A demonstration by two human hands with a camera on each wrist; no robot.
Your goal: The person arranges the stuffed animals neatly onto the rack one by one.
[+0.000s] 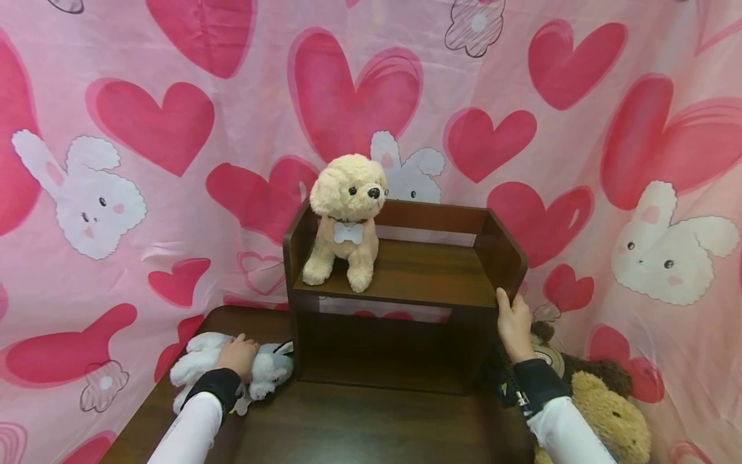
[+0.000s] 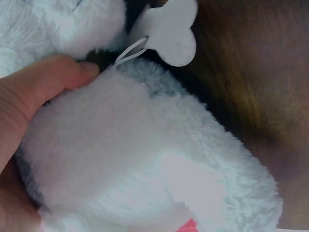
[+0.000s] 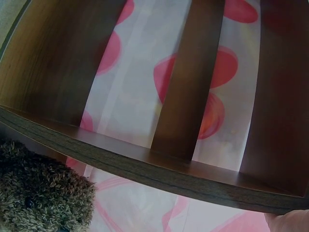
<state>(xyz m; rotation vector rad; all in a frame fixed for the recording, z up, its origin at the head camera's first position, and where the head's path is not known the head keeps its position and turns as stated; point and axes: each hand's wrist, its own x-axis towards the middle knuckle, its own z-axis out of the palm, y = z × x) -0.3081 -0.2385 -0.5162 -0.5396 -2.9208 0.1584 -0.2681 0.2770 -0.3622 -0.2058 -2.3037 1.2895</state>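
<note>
A grey-and-white plush dog (image 1: 272, 372) lies on the desk left of a dark brown wooden shelf (image 1: 431, 270). My left hand (image 1: 237, 356) grips its body, and in the left wrist view the thumb presses into the white fur (image 2: 120, 145). A white bone-shaped tag (image 2: 176, 34) hangs from it by a loop. My right hand (image 1: 514, 325) holds the front edge of the shelf's right side panel (image 1: 507, 258); only a small part of that hand shows in the right wrist view. On the shelf's upper board, at the left, sits a cream plush dog (image 1: 348, 193) with a white bone-shaped tag.
The shelf stands on a dark brown desk (image 1: 348, 425). Right of it are a tan plush toy (image 1: 614, 419) and a dark brown shaggy plush toy (image 1: 599, 374). A pink cloth (image 1: 249, 116) with hearts and rabbits hangs behind and at both sides.
</note>
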